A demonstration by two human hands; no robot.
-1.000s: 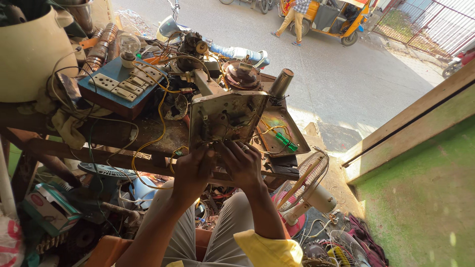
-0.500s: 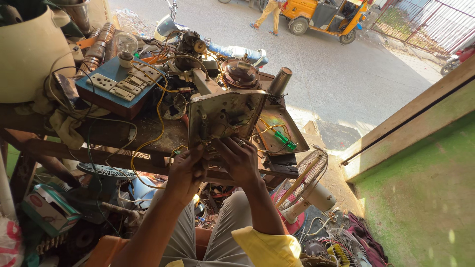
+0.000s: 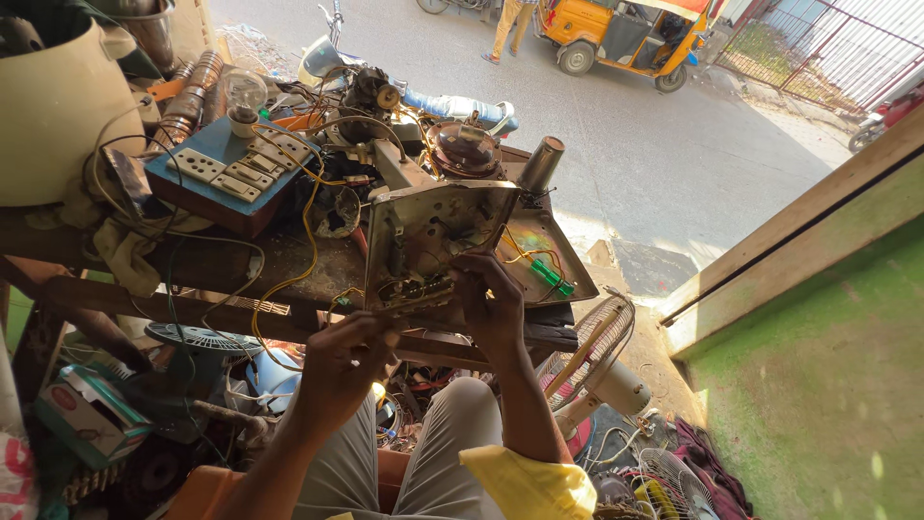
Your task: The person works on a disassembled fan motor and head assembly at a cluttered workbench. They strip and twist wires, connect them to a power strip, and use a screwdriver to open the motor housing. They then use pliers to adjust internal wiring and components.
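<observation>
Sunlit paved street [image 3: 635,144] beyond the cluttered wooden surface [image 3: 289,265] — a green wall [image 3: 818,404] to its right, a metal fence [image 3: 828,48] across the street.

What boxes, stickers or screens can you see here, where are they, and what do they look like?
Cardboard box: bottom left, below the workbench, lying tilted; white and teal.
Round label: on that box's upper face; small red circle.
Screens or signs: none show.
</observation>
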